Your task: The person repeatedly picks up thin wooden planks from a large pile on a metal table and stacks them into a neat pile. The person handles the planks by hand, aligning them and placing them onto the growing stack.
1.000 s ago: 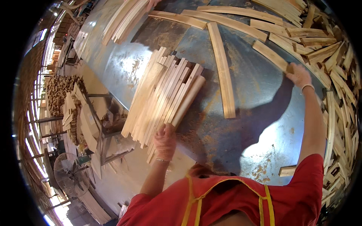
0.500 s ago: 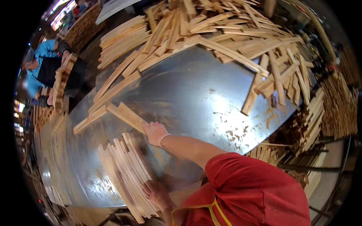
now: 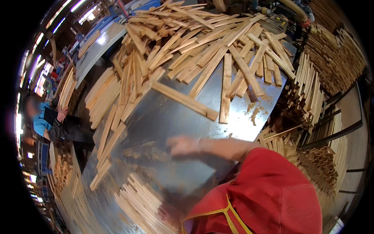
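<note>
My right hand (image 3: 184, 146) reaches out over the metal tabletop (image 3: 156, 136), smeared by motion. No wooden strip shows in it, and its fingers cannot be made out. Lower down, my left hand (image 3: 167, 215) lies against the right side of a row of pale wooden strips (image 3: 142, 201), its fingers bent at their edge. The strips lie side by side, their far ends uneven. Ahead of my right hand, a single wooden strip (image 3: 186, 100) lies aslant on the metal.
A large jumbled heap of wooden strips (image 3: 218, 43) covers the far part of the table. A neater stack (image 3: 103, 95) stands at its left. At far left, a person in blue (image 3: 43, 121) holds wood. Stacked timber (image 3: 311, 84) lines the right side.
The wooden strips my right hand was gripping are gone from that spot, and the hand is now out over bare metal. My left hand stays by the row. The whole view has shifted.
</note>
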A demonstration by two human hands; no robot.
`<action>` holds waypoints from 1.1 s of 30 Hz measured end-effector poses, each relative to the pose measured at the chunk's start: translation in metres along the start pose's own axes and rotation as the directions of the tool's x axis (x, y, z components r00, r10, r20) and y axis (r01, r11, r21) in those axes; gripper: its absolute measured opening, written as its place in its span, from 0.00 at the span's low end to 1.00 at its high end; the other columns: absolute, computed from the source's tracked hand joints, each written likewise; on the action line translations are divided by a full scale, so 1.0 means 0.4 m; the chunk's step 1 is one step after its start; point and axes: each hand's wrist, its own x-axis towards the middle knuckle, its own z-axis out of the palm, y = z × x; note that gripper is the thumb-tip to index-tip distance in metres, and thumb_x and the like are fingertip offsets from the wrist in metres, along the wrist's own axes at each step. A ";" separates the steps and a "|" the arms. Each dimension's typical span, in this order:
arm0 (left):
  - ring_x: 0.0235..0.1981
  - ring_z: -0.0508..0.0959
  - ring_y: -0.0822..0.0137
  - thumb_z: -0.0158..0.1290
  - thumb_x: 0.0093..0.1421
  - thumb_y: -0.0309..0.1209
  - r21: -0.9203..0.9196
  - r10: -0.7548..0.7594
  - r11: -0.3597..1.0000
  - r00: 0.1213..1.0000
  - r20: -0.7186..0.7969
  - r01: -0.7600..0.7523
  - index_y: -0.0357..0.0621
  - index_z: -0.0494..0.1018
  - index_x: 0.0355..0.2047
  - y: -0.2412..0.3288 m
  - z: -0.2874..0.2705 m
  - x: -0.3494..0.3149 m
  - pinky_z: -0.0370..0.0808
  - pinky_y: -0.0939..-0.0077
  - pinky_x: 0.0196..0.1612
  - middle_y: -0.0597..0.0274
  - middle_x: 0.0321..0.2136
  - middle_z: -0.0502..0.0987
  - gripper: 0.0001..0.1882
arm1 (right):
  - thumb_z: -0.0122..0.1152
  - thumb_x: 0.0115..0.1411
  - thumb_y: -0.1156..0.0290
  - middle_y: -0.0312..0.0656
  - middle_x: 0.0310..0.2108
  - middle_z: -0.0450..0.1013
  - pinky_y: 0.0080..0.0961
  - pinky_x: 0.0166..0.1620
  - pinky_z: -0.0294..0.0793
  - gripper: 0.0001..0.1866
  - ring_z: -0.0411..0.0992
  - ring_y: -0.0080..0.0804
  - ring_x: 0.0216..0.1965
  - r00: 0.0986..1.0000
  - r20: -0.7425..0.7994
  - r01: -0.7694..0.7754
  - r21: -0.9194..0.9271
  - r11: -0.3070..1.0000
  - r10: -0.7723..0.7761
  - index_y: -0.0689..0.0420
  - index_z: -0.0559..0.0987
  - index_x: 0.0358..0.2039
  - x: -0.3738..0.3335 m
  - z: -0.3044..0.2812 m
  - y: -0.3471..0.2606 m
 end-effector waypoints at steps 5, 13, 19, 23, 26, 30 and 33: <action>0.68 0.71 0.37 0.67 0.59 0.49 -0.387 0.118 0.921 0.915 0.387 0.045 0.36 0.71 0.65 0.412 -0.335 0.368 0.71 0.46 0.68 0.39 0.67 0.71 0.41 | 0.64 0.69 0.53 0.58 0.51 0.80 0.49 0.60 0.76 0.19 0.75 0.58 0.59 0.292 -0.921 -0.426 -0.365 0.828 -0.256 0.56 0.84 0.48 -0.235 -0.892 0.176; 0.71 0.68 0.37 0.64 0.61 0.54 -0.532 0.101 0.812 0.839 0.535 0.241 0.33 0.63 0.74 0.923 -0.240 0.851 0.66 0.54 0.73 0.35 0.72 0.66 0.50 | 0.74 0.54 0.38 0.61 0.71 0.66 0.45 0.72 0.68 0.63 0.67 0.62 0.71 0.009 -0.929 -0.670 0.270 0.692 0.371 0.58 0.55 0.80 -0.358 -1.269 0.272; 0.62 0.76 0.41 0.68 0.54 0.56 -0.403 0.297 0.912 0.805 0.513 -0.079 0.37 0.56 0.77 1.118 -0.323 0.792 0.74 0.54 0.65 0.41 0.62 0.74 0.59 | 0.81 0.47 0.45 0.68 0.76 0.54 0.44 0.72 0.69 0.70 0.65 0.64 0.72 0.197 -0.948 -0.560 0.101 0.822 0.250 0.56 0.49 0.81 -0.155 -1.222 0.290; 0.57 0.78 0.45 0.68 0.52 0.53 -0.402 0.351 0.907 0.755 0.553 -0.127 0.38 0.53 0.77 1.103 -0.320 0.613 0.78 0.54 0.59 0.44 0.58 0.76 0.60 | 0.80 0.50 0.67 0.55 0.65 0.70 0.44 0.63 0.79 0.59 0.75 0.55 0.61 0.155 -0.950 0.081 0.287 0.954 0.273 0.60 0.54 0.78 -0.124 -1.187 0.375; 0.55 0.79 0.43 0.69 0.51 0.48 -0.399 0.247 0.916 0.837 0.488 -0.038 0.44 0.49 0.79 1.041 -0.313 0.449 0.80 0.51 0.56 0.46 0.57 0.77 0.61 | 0.72 0.56 0.83 0.52 0.57 0.74 0.43 0.55 0.85 0.48 0.78 0.47 0.54 0.425 -0.793 0.454 0.604 0.655 0.437 0.60 0.58 0.74 -0.103 -1.039 0.330; 0.50 0.82 0.45 0.70 0.53 0.41 -0.548 0.208 0.821 0.813 0.544 0.157 0.44 0.57 0.77 0.893 -0.343 0.396 0.81 0.54 0.53 0.46 0.55 0.81 0.54 | 0.72 0.58 0.84 0.52 0.56 0.75 0.43 0.54 0.85 0.43 0.78 0.47 0.54 0.546 -0.755 0.459 0.633 0.624 0.364 0.62 0.61 0.71 -0.143 -0.766 0.320; 0.49 0.85 0.53 0.67 0.58 0.37 -0.682 0.158 0.584 0.762 0.628 0.440 0.42 0.70 0.70 0.769 -0.335 0.368 0.81 0.61 0.53 0.45 0.51 0.84 0.40 | 0.73 0.58 0.78 0.51 0.55 0.75 0.36 0.59 0.80 0.42 0.77 0.44 0.54 0.669 -0.694 0.270 0.561 0.783 0.266 0.64 0.61 0.70 -0.192 -0.514 0.275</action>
